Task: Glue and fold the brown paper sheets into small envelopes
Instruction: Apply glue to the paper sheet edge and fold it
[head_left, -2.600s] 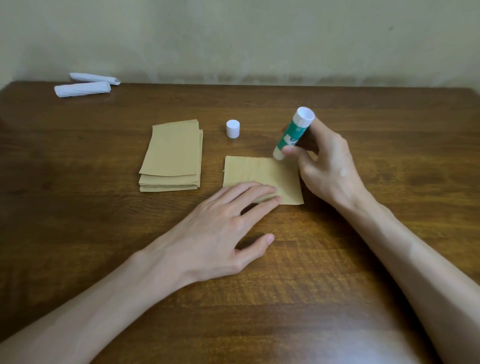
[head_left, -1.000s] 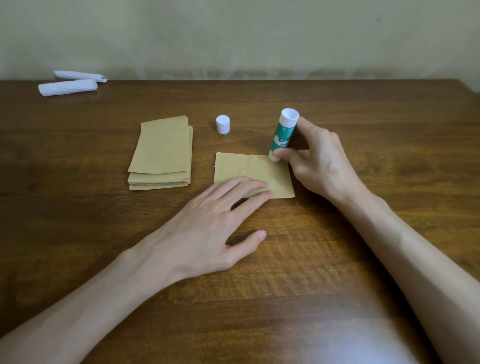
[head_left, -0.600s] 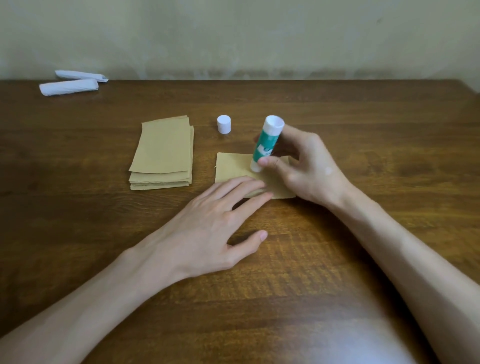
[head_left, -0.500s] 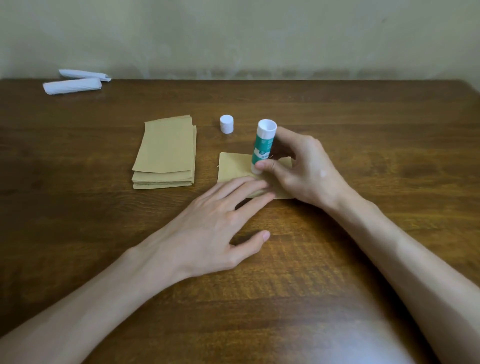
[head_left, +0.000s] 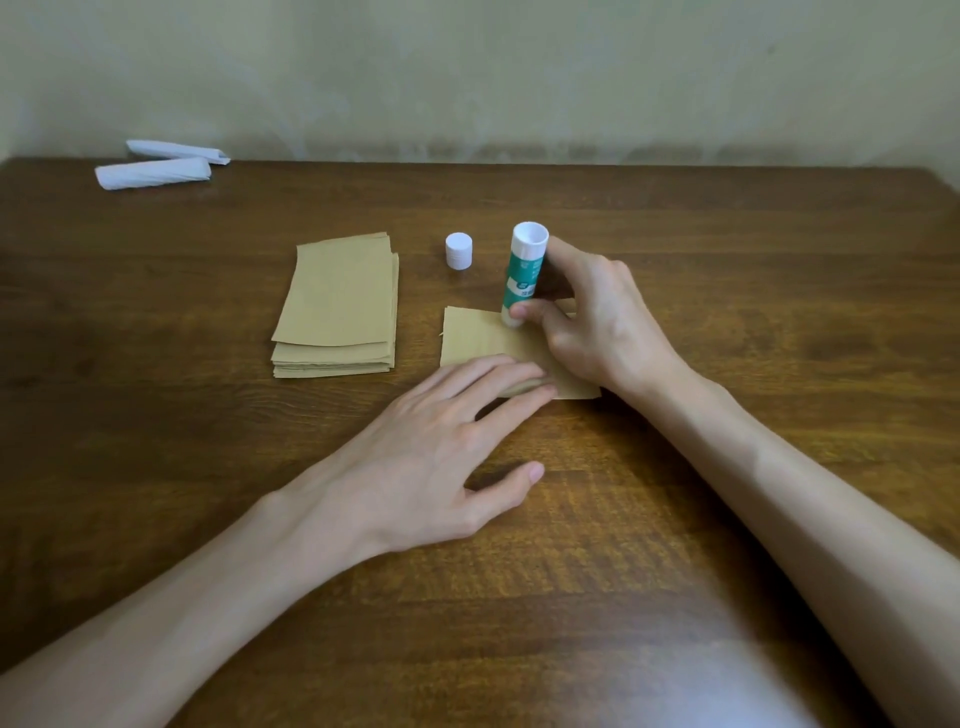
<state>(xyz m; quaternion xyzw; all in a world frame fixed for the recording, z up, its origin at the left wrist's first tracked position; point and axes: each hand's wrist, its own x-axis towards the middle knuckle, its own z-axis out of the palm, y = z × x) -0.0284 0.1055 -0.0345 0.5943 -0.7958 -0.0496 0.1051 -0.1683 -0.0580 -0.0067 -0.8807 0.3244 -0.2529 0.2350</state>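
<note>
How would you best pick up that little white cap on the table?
Pinch the small white round plastic cap across its round side wall, coming straight down from above. It stands upright on the brown wooden table, touching nothing else, so both sides look free.

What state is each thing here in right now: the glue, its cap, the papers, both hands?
single brown sheet: lying flat, pinned down.
glue stick: uncapped, nearly upright, tip down on the sheet's far edge.
cap: off, standing apart.
brown stack: piled flat, untouched.
white paper rolls: lying at the far left, untouched.
left hand: flat, fingers pressing the sheet.
right hand: holds the glue stick.
</note>
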